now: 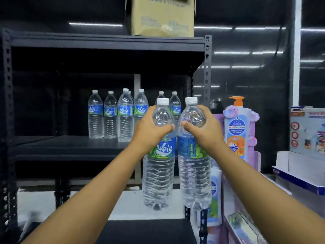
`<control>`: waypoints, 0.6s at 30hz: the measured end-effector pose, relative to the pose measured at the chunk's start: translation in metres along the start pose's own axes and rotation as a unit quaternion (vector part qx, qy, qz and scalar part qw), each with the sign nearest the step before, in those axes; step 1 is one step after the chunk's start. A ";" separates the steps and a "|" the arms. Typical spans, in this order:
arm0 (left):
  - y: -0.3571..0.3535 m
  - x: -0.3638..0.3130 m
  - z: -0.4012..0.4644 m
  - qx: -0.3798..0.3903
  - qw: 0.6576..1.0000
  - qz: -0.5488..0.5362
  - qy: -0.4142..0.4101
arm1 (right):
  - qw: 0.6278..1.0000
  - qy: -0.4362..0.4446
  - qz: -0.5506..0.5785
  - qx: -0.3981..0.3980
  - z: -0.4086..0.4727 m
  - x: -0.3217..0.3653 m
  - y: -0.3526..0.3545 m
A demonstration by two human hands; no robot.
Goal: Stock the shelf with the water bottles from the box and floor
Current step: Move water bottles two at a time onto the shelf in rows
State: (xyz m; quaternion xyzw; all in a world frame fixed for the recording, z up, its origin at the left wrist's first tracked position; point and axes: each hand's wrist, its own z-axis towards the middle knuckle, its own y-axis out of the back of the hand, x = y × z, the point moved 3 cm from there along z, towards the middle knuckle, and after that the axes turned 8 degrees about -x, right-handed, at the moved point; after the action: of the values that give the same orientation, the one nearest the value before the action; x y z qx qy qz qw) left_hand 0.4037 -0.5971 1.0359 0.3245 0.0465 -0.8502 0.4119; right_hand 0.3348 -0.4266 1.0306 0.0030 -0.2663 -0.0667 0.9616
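My left hand [150, 129] grips the shoulder of a clear water bottle [159, 175] with a blue and green label and a white cap. My right hand [204, 129] grips a second such bottle [195, 176] the same way. Both bottles hang upright side by side in the air, in front of the right end of the black middle shelf [70, 148]. Several more water bottles [125, 117] stand in rows at the back of that shelf, mostly behind my hands and to their left.
A cardboard box [161, 16] sits on the top shelf. The rack's right upright [207, 71] stands just behind the held bottles. To the right is a display with a pump soap bottle [236, 127] and purple packaging. A lower black shelf board [146, 231] lies below.
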 end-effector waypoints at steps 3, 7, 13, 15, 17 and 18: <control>-0.005 0.006 0.031 -0.001 1.000 -0.006 -0.020 | 1.000 0.006 0.001 -0.015 0.026 -0.009 -0.015; -0.010 0.009 0.064 -0.016 0.999 0.005 -0.033 | 0.999 0.020 -0.002 -0.029 0.058 -0.017 -0.029; -0.021 0.016 0.107 -0.047 0.998 0.000 -0.041 | 0.999 0.044 0.020 -0.015 0.101 -0.021 -0.045; -0.026 0.020 0.120 -0.058 0.998 0.002 -0.037 | 0.999 0.040 0.029 -0.017 0.113 -0.026 -0.051; -0.033 0.025 0.131 -0.063 0.997 0.008 -0.031 | 0.999 0.034 0.034 -0.021 0.123 -0.034 -0.056; -0.036 0.028 0.137 -0.067 0.997 0.015 -0.029 | 0.999 0.033 0.036 -0.023 0.128 -0.039 -0.059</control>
State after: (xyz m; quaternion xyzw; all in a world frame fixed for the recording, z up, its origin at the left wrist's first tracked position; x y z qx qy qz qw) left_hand 0.2946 -0.6397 1.1201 0.2724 0.0869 -0.8480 0.4462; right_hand 0.2283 -0.4759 1.1182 -0.0264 -0.2327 -0.0377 0.9714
